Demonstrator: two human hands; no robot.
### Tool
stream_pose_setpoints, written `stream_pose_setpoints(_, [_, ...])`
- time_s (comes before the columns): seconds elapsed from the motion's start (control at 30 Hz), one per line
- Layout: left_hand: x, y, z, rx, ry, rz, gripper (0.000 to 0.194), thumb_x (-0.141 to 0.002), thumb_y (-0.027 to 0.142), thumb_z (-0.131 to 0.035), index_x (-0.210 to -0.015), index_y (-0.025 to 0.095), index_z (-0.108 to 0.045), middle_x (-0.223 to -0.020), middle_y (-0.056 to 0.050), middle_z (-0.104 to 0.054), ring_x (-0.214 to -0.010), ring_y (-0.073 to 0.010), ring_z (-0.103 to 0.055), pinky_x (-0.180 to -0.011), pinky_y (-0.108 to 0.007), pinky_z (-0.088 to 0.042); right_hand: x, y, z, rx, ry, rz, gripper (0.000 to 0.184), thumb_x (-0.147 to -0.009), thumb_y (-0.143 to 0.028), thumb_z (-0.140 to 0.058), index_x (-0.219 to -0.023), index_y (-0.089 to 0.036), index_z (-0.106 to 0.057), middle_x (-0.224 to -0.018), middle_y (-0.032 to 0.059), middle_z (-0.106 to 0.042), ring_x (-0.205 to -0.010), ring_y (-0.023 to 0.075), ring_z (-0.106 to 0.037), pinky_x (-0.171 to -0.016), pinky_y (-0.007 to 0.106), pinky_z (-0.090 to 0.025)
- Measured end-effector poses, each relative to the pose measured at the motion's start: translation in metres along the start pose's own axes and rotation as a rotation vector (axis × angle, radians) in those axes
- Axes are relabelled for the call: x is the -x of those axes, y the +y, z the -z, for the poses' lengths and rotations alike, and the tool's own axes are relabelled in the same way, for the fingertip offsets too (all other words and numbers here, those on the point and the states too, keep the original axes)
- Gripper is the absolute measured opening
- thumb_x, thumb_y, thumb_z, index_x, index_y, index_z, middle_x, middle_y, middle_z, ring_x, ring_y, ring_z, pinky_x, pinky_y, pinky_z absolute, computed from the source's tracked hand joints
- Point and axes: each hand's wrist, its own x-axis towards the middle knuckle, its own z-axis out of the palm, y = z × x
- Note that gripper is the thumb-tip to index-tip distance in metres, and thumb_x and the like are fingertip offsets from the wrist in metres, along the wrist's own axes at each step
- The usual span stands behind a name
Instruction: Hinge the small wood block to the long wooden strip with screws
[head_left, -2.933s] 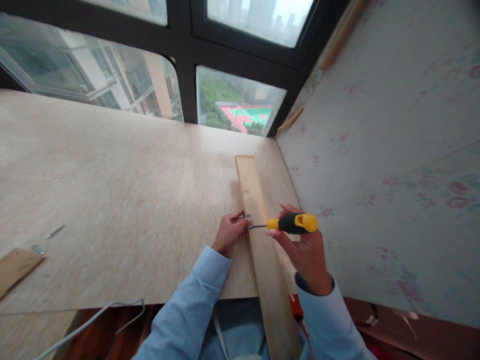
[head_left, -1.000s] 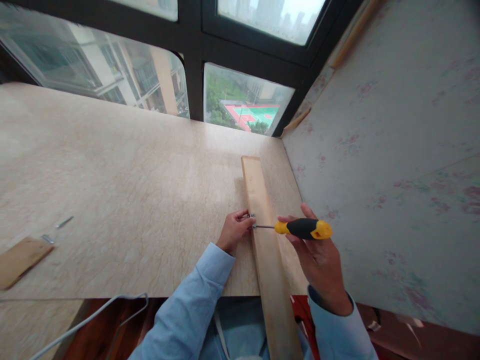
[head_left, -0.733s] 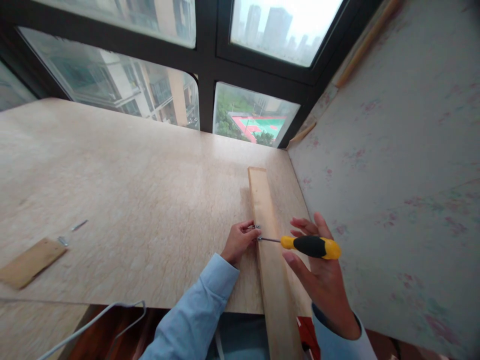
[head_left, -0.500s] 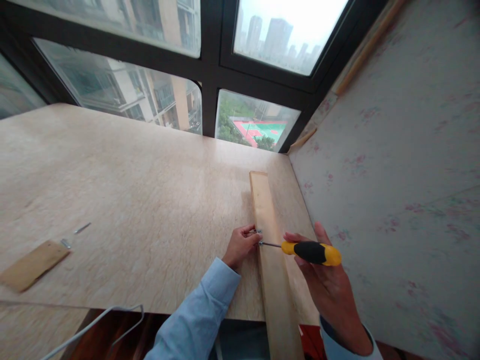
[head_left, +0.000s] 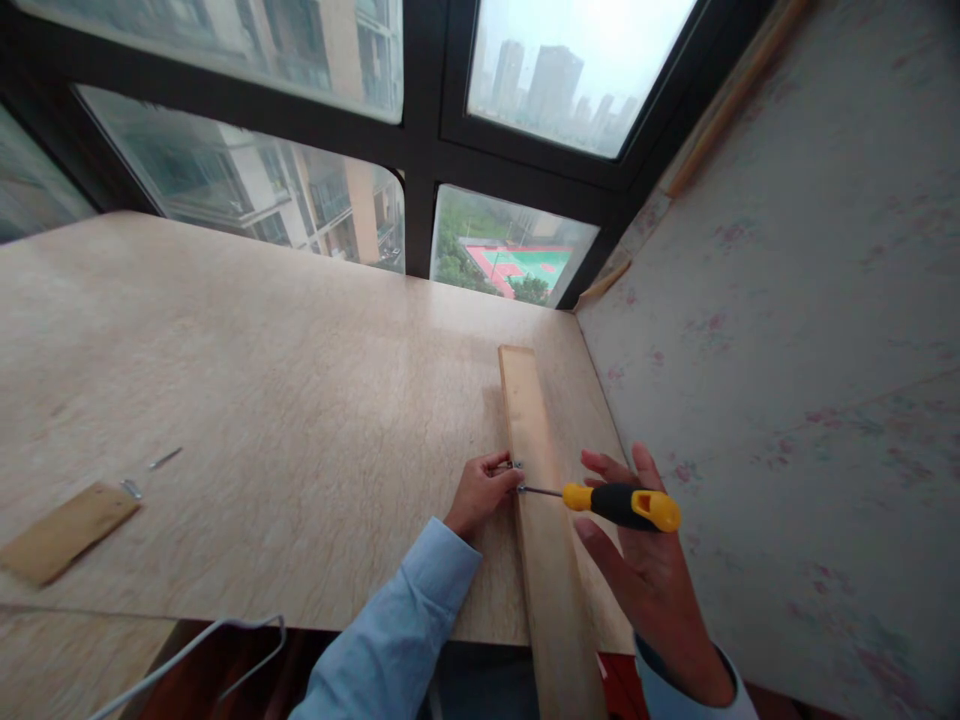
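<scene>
A long pale wooden plank (head_left: 534,430) lies on the marble-look tabletop (head_left: 262,420), running from the far right corner past the near edge. My left hand (head_left: 480,495) pinches a small metal fitting (head_left: 513,465) against the plank's left edge. My right hand (head_left: 645,570) holds a yellow-and-black screwdriver (head_left: 619,503) lying sideways, its thin shaft pointing left with the tip at the fitting. The fingers of that hand sit loosely round the handle, some stretched out behind it.
A small flat wooden piece (head_left: 64,530) lies at the table's left, with two small metal parts (head_left: 150,470) beside it. A wire hanger (head_left: 195,655) pokes out below the near edge. A floral-papered wall (head_left: 787,350) stands close on the right, windows behind.
The view has tilted up since the oldest frame, showing more window. My right hand's fingers have shifted round the screwdriver handle; the tip stays at the fitting and my left hand holds still.
</scene>
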Motion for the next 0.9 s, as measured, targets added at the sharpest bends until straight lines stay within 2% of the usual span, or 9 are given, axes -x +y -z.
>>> stream_pose_setpoints(0.07, [0.001, 0.001, -0.001, 0.015, 0.000, -0.001, 0.035, -0.070, 0.013, -0.072, -0.104, 0.014, -0.075, -0.095, -0.010, -0.076, -0.074, -0.0162, -0.070, -0.063, -0.024, -0.054, 0.002, 0.000, 0.003, -0.044, -0.035, -0.027, 0.071, -0.097, -0.032, -0.054, -0.155, -0.036, -0.012, -0.135, 0.0089, -0.059, -0.120, 0.0229, -0.061, -0.106, 0.052, -0.046])
stream_pose_setpoints(0.2, [0.002, 0.003, -0.002, 0.003, 0.015, 0.005, 0.033, -0.069, 0.013, -0.073, -0.102, 0.013, -0.076, -0.093, -0.010, -0.076, -0.071, -0.0156, -0.069, -0.058, -0.022, -0.053, -0.003, 0.001, 0.005, 0.173, -0.002, 0.031, 0.053, -0.094, -0.034, -0.060, -0.144, -0.032, -0.042, -0.115, 0.0065, -0.070, -0.113, 0.0261, -0.064, -0.109, 0.056, -0.041])
stream_pose_setpoints(0.33, [0.003, 0.005, -0.003, -0.014, 0.023, 0.006, 0.034, -0.068, 0.013, -0.073, -0.102, 0.013, -0.076, -0.088, -0.009, -0.076, -0.070, -0.0152, -0.069, -0.056, -0.020, -0.051, -0.013, 0.001, -0.002, 0.227, 0.177, 0.123, 0.085, -0.079, -0.041, -0.078, -0.150, -0.027, -0.033, -0.090, 0.0022, -0.066, -0.085, 0.0225, -0.067, -0.086, 0.045, -0.057])
stream_pose_setpoints(0.43, [0.003, 0.005, -0.003, 0.009, 0.010, 0.008, 0.035, -0.067, 0.012, -0.074, -0.102, 0.013, -0.076, -0.090, -0.010, -0.076, -0.073, -0.0158, -0.069, -0.061, -0.022, -0.053, -0.012, -0.002, -0.007, 0.114, 0.138, 0.097, 0.094, -0.079, -0.043, -0.078, -0.154, -0.031, -0.022, -0.107, 0.0055, -0.063, -0.092, 0.0215, -0.065, -0.084, 0.041, -0.058])
stream_pose_setpoints(0.53, [0.003, 0.004, -0.002, 0.025, -0.011, 0.010, 0.037, -0.067, 0.014, -0.074, -0.104, 0.012, -0.075, -0.092, -0.010, -0.076, -0.075, -0.0165, -0.070, -0.064, -0.023, -0.054, -0.005, -0.009, -0.005, -0.033, 0.016, 0.029, 0.084, -0.090, -0.036, -0.065, -0.155, -0.036, -0.013, -0.135, 0.0103, -0.055, -0.114, 0.0227, -0.061, -0.095, 0.045, -0.054])
stream_pose_setpoints(0.6, [0.003, 0.004, -0.002, 0.019, -0.008, 0.014, 0.038, -0.067, 0.015, -0.074, -0.105, 0.011, -0.074, -0.093, -0.010, -0.076, -0.074, -0.0168, -0.070, -0.063, -0.024, -0.054, -0.001, -0.014, 0.000, -0.094, -0.048, 0.003, 0.077, -0.095, -0.032, -0.058, -0.155, -0.038, -0.011, -0.141, 0.0094, -0.053, -0.122, 0.0226, -0.058, -0.102, 0.047, -0.050])
stream_pose_setpoints(0.7, [0.002, 0.003, -0.002, 0.001, 0.025, 0.026, 0.036, -0.067, 0.015, -0.075, -0.104, 0.011, -0.074, -0.091, -0.010, -0.076, -0.073, -0.0162, -0.069, -0.060, -0.022, -0.053, 0.001, -0.017, 0.006, -0.048, -0.068, -0.024, 0.066, -0.097, -0.033, -0.054, -0.154, -0.037, -0.020, -0.133, 0.0072, -0.062, -0.121, 0.0230, -0.061, -0.103, 0.048, -0.049])
stream_pose_setpoints(0.8, [0.001, 0.002, -0.002, -0.007, 0.041, 0.027, 0.037, -0.068, 0.014, -0.075, -0.104, 0.011, -0.074, -0.088, -0.010, -0.075, -0.071, -0.0153, -0.068, -0.059, -0.022, -0.052, -0.001, -0.010, 0.007, 0.095, -0.007, -0.013, 0.059, -0.095, -0.038, -0.057, -0.149, -0.032, -0.034, -0.118, 0.0066, -0.070, -0.110, 0.0243, -0.067, -0.100, 0.048, -0.051])
stream_pose_setpoints(0.9, [0.000, 0.000, -0.002, -0.032, 0.054, 0.012, 0.037, -0.067, 0.013, -0.076, -0.104, 0.011, -0.074, -0.086, -0.009, -0.075, -0.068, -0.0138, -0.067, -0.057, -0.021, -0.052, -0.006, -0.001, 0.003, 0.252, 0.131, 0.026, 0.074, -0.083, -0.045, -0.073, -0.146, -0.025, -0.040, -0.099, 0.0050, -0.073, -0.094, 0.0247, -0.070, -0.092, 0.045, -0.055])
